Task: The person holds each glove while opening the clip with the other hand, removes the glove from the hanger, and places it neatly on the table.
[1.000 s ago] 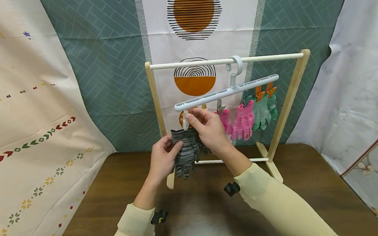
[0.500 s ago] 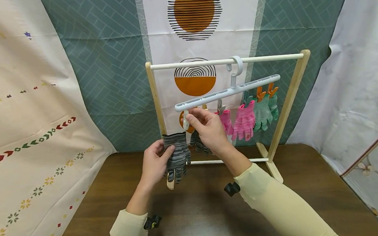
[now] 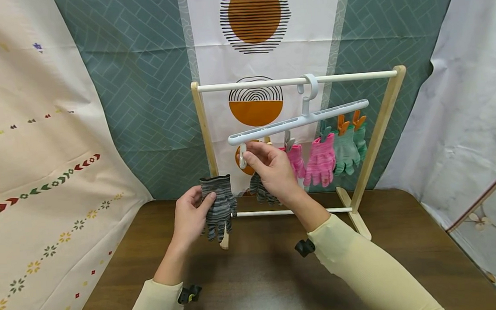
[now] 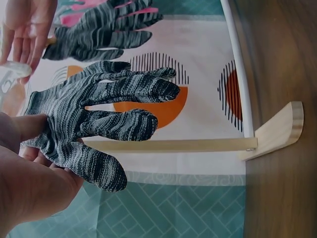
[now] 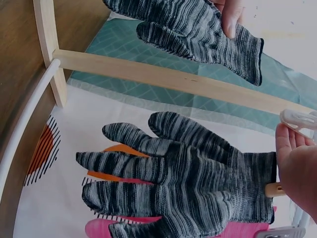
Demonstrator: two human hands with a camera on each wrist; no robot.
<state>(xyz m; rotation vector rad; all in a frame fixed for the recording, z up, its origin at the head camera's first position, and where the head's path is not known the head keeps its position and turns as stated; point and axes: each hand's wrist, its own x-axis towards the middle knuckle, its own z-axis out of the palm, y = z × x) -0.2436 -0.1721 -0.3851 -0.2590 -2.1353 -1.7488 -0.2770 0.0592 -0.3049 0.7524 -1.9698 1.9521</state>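
Note:
My left hand point(image 3: 189, 222) pinches a grey-and-black striped knit glove point(image 3: 218, 201) near its cuff, thumb in front. The glove hangs fingers down, apart from the hanger. My right hand point(image 3: 277, 172) pinches a white clothespin point(image 3: 242, 156) under the left end of the pale grey hanger point(image 3: 272, 130). No cloth shows in that clothespin point(image 5: 297, 119) in the right wrist view. A second striped glove point(image 5: 198, 183) hangs beside the right hand from a tan clothespin point(image 5: 274, 190); in the head view my right hand partly covers it.
The tilted hanger hooks over the white top bar point(image 3: 247, 84) of a wooden rack. Pink gloves point(image 3: 320, 159) and green gloves point(image 3: 346, 153) hang toward its right end, the green ones from orange clothespins point(image 3: 343, 124). The rack stands on a brown table point(image 3: 256, 279), with patterned cloth behind.
My left hand has moved left and slightly down with the striped glove, away from the white clothespin. The right hand stays at the clothespin. More of the second striped glove now shows.

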